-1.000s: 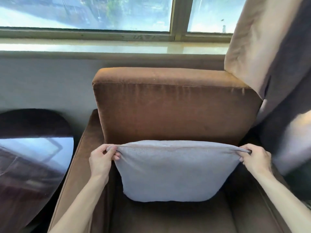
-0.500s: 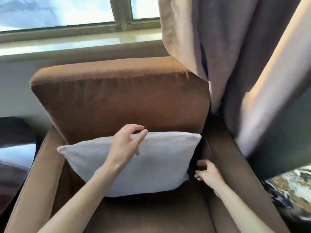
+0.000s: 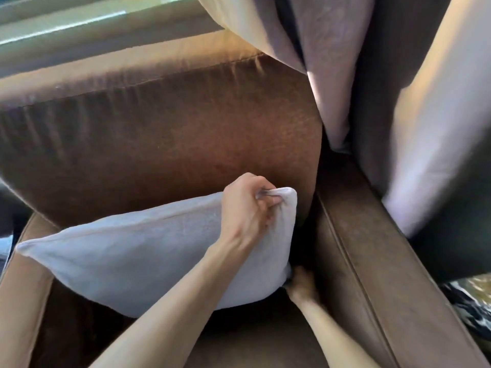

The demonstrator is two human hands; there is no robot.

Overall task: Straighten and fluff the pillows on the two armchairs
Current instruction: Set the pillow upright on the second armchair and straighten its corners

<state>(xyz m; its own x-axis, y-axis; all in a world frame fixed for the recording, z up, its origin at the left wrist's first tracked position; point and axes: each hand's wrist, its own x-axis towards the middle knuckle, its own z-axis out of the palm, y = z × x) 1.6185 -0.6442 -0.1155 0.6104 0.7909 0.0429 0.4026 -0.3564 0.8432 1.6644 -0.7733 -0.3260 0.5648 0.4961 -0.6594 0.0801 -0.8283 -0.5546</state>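
Note:
A pale grey pillow (image 3: 148, 251) leans against the back of a brown velvet armchair (image 3: 164, 134), tilted with its right end higher. My left hand (image 3: 247, 208) reaches across and pinches the pillow's upper right corner in closed fingers. My right hand (image 3: 303, 284) is tucked at the pillow's lower right corner, beside the right armrest (image 3: 372, 261); its fingers are mostly hidden under the pillow, so I cannot tell whether it grips.
Grey and beige curtains (image 3: 372, 88) hang over the chair's right side and brush the armrest. A window sill (image 3: 79, 27) runs behind the chair back. A patterned floor patch (image 3: 467, 298) shows at the lower right.
My view has swung right and closer. My left hand moved from the pillow's top middle to its upper right corner and closed on it. My right hand slid in against the lower right corner.

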